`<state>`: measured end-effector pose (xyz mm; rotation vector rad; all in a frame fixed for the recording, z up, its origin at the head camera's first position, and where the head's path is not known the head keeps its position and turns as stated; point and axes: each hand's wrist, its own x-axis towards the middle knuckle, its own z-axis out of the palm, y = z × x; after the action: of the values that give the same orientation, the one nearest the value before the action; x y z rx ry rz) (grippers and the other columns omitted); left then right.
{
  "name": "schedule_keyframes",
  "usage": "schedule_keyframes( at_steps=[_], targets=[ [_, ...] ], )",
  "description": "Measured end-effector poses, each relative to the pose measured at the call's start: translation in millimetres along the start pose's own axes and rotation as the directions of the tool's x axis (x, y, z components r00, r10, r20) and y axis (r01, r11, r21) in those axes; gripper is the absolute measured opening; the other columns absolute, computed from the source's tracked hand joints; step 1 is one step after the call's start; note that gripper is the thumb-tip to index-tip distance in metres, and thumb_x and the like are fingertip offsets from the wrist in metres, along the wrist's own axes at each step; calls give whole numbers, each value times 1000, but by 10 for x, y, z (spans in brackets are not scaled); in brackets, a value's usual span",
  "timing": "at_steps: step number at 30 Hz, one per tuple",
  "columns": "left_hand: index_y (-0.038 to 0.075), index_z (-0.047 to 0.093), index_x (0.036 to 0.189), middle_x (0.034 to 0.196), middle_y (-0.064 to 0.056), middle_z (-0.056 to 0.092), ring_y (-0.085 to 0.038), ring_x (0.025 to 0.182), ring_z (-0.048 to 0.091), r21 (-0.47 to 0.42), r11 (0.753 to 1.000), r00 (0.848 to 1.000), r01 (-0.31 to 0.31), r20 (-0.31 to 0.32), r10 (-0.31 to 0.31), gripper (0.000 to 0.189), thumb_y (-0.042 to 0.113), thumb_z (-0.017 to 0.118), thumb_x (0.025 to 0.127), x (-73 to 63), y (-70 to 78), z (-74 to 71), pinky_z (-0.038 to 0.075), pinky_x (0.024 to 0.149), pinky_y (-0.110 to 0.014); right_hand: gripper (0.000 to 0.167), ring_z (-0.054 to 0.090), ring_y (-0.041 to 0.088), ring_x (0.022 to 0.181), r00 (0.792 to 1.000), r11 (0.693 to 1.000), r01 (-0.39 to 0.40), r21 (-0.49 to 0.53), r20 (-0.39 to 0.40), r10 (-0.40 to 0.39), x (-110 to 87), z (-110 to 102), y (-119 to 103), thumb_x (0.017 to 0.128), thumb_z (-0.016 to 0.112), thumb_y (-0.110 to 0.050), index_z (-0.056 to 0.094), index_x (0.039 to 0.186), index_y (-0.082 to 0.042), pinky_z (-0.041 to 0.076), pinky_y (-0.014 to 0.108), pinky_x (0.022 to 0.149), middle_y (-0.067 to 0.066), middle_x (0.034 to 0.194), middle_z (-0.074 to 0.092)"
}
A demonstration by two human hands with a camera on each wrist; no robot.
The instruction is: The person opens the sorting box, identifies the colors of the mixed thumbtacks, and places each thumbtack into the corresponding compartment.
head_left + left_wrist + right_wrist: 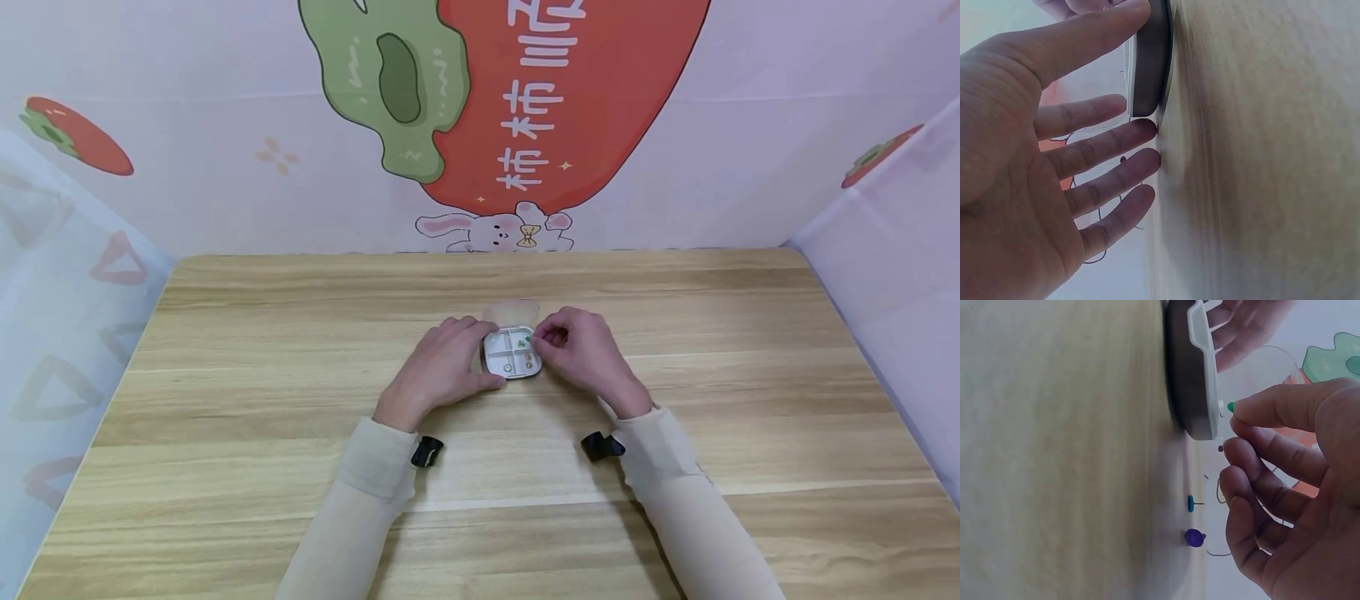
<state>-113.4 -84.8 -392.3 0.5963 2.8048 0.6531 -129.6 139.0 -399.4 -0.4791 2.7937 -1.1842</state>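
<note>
A white four-compartment pill box (512,352) with a dark base lies on the table, its clear lid (512,312) raised at the far side. My left hand (448,362) grips its left end, thumb at the near edge and index finger at the far edge. The other left fingers are spread in the left wrist view. Over the box's right rim, my right hand (583,350) pinches a small green piece (1231,407) between thumb and index finger; its full shape is hidden. Green bits (522,342) lie in the far right compartment, gold-coloured pieces (528,361) in the near right, a small round piece (507,367) in the near left.
The right wrist view shows a blue thumbtack (1192,503) and a purple pin-like piece (1195,537) on the wooden table (262,467), beside the box. A printed cloth (225,183) hangs behind the table's far edge, with more cloth at both sides.
</note>
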Motion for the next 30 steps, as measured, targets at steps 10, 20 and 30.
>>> schedule_keyframes(
  at_steps=[10, 20, 30],
  targets=[
    [9, 59, 139, 133, -7, 61, -26, 117, 54, 6, 1000, 1000, 9, 9, -9, 71, 42, 86, 81, 3, 14, -5, 43, 103, -46, 4, 61, 18, 76, 999, 999, -26, -29, -29, 25, 7, 34, 3, 89, 73, -9, 76, 88, -6, 50, 33, 69, 4, 85, 66],
    [9, 59, 139, 133, -8, 62, -27, 117, 54, 9, 1000, 1000, 6, 6, -6, 72, 42, 86, 81, 6, 0, 7, 44, 103, -46, 5, 61, 18, 76, 1000, 998, -18, -67, -22, 17, 19, 45, -3, 90, 73, -10, 76, 88, -6, 50, 33, 70, 4, 85, 66],
    [9, 59, 138, 132, -8, 62, -27, 116, 54, 9, 1000, 1000, 7, 6, -7, 71, 42, 86, 81, 12, 1, 8, 44, 103, -46, 5, 61, 17, 75, 999, 997, 0, -79, -36, -3, 14, 49, -10, 89, 73, -9, 76, 87, -6, 49, 33, 70, 3, 83, 66]
  ],
)
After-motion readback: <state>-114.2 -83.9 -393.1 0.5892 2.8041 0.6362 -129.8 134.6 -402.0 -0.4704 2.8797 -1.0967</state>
